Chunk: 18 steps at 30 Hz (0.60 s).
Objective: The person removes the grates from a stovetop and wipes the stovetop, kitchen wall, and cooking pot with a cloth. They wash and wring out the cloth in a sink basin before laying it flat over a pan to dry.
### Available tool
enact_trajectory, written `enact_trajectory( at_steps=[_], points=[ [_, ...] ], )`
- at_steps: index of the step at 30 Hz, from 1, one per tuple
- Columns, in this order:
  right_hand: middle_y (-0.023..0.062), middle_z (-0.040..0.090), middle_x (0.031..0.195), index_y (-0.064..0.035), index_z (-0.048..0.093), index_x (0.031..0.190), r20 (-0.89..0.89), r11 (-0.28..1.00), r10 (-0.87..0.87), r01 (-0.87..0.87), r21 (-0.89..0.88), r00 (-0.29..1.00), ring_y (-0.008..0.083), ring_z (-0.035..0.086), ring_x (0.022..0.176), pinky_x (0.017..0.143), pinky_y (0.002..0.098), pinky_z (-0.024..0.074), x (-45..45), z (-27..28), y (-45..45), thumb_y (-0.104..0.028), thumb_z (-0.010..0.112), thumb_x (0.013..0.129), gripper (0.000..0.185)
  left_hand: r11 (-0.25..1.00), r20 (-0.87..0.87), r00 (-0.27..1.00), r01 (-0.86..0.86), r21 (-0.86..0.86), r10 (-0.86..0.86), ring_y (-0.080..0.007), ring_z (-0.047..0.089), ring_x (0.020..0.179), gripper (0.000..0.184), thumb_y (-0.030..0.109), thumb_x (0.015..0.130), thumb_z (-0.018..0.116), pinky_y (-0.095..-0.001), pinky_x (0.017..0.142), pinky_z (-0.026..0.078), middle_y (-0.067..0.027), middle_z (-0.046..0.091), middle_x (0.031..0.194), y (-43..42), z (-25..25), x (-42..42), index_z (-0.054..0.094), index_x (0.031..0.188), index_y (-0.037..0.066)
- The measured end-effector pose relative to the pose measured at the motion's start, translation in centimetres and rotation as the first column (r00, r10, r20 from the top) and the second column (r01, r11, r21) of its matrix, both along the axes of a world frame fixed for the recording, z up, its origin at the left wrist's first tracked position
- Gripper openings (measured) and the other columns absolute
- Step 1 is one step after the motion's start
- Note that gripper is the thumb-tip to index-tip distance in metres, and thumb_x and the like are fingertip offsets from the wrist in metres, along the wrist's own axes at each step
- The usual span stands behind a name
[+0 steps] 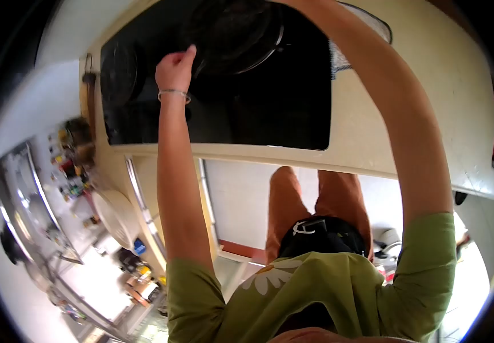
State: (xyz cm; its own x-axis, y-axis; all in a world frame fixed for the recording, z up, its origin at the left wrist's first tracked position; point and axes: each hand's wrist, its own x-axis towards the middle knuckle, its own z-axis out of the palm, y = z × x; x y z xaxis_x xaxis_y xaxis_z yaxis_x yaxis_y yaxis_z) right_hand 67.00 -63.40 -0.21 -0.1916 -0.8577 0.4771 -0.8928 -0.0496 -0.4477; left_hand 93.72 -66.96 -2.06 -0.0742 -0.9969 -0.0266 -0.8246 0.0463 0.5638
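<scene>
My left hand (175, 71), with a thin bracelet (174, 93) at the wrist, is over the black glass cooktop (275, 117). Its fingers are curled in and the thumb points away from me; whatever it may hold is hidden. Just right of this hand sits a dark round pan (238, 37) with a shiny curved rim. From the right, my right forearm (372, 63) reaches past the pan's far side, and the hand itself lies beyond the top edge of the view. A greyish cloth (341, 59) lies partly behind that forearm.
Another dark round shape (120, 71) is at the cooktop's left end. The cream countertop (361, 123) runs along the front and right. At left are a pale round container (115, 217), a metal rack (30, 194) and several small bottles (70, 171).
</scene>
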Motion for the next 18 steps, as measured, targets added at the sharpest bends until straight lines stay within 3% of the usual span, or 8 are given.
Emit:
enact_trajectory(
  at_steps=[1,3,5,8,10,13,14,18],
  points=[
    [0.0140,0.059,0.080,-0.0056,0.063,0.082,-0.035,0.988,0.069,-0.073,-0.137,0.997,0.0314,0.057,0.074,0.064,0.0355,0.0468,0.5,0.5,0.6,-0.026,0.055,0.073,0.023,0.999,-0.028,0.998,-0.049,0.011,0.049,-0.0219,0.059,0.069,0.040,0.035,0.068,0.067,-0.0297,0.067,0.045,-0.0107,0.061,0.071,0.7,0.3,0.6,0.062,0.080,-0.002],
    [0.0136,0.059,0.078,-0.0042,0.062,0.083,0.116,0.979,0.204,-0.201,-0.034,0.972,0.0278,0.057,0.075,0.064,0.0347,0.0458,2.5,2.1,3.1,-0.019,0.058,0.073,0.018,0.997,-0.236,0.972,-0.033,-0.074,0.015,-0.0194,0.058,0.066,0.035,0.033,0.071,0.065,-0.0279,0.064,0.045,-0.0072,0.061,0.068,1.8,0.3,1.9,0.062,0.083,0.001],
    [0.0142,0.058,0.077,-0.0031,0.062,0.085,0.146,0.952,0.300,-0.305,0.009,0.943,0.0250,0.056,0.077,0.066,0.0332,0.0447,4.7,2.7,5.1,-0.012,0.060,0.071,0.017,0.997,-0.305,0.951,-0.060,-0.048,0.042,-0.0163,0.057,0.061,0.029,0.029,0.074,0.063,-0.0260,0.061,0.045,-0.0052,0.060,0.065,3.6,0.2,3.6,0.062,0.087,0.003],
    [0.0131,0.060,0.082,-0.0027,0.060,0.092,-0.065,0.895,0.446,-0.443,0.052,0.893,0.0237,0.056,0.081,0.071,0.0299,0.0444,7.9,2.8,6.1,-0.011,0.057,0.074,0.020,0.983,-0.365,0.926,0.035,-0.180,-0.100,-0.0127,0.055,0.055,0.023,0.023,0.075,0.062,-0.0238,0.054,0.045,-0.0050,0.059,0.062,7.3,0.3,6.0,0.061,0.089,0.005],
    [0.0051,0.062,0.088,-0.0062,0.062,0.095,0.013,0.901,0.433,-0.433,0.029,0.901,0.0201,0.057,0.084,0.069,0.0292,0.0459,10.0,1.2,5.4,-0.013,0.065,0.071,0.025,0.968,-0.417,0.894,0.066,-0.243,-0.165,-0.0110,0.052,0.048,0.019,0.017,0.075,0.063,-0.0195,0.046,0.042,-0.0037,0.057,0.058,9.6,-0.3,7.9,0.060,0.090,0.006],
    [0.0030,0.061,0.091,-0.0073,0.063,0.094,-0.255,0.905,0.392,-0.420,-0.063,0.884,0.0187,0.055,0.087,0.072,0.0282,0.0446,11.9,-0.1,5.1,-0.005,0.063,0.072,0.023,0.972,-0.537,0.819,0.103,-0.210,-0.203,-0.0091,0.048,0.043,0.020,0.010,0.073,0.063,-0.0200,0.039,0.038,-0.0031,0.052,0.054,13.4,-1.0,10.6,0.058,0.091,0.005],
    [0.0043,0.062,0.084,-0.0104,0.064,0.090,-0.264,0.929,0.324,-0.358,-0.092,0.908,0.0221,0.056,0.083,0.071,0.0312,0.0456,11.7,-1.1,5.5,-0.010,0.067,0.066,0.024,0.971,-0.577,0.786,0.128,-0.204,-0.225,-0.0099,0.047,0.042,0.020,0.009,0.072,0.063,-0.0208,0.039,0.038,-0.0034,0.052,0.055,15.2,-1.9,10.4,0.057,0.091,0.004],
    [0.0039,0.062,0.084,-0.0110,0.064,0.090,-0.343,0.962,0.261,-0.274,0.010,0.903,0.0221,0.056,0.082,0.071,0.0328,0.0451,14.4,-1.7,4.8,-0.011,0.066,0.066,0.025,0.962,-0.636,0.721,0.219,-0.165,-0.274,-0.0142,0.049,0.046,0.025,0.006,0.070,0.062,-0.0233,0.040,0.039,-0.0048,0.052,0.060,17.7,-3.5,14.0,0.054,0.094,0.004]
  ],
)
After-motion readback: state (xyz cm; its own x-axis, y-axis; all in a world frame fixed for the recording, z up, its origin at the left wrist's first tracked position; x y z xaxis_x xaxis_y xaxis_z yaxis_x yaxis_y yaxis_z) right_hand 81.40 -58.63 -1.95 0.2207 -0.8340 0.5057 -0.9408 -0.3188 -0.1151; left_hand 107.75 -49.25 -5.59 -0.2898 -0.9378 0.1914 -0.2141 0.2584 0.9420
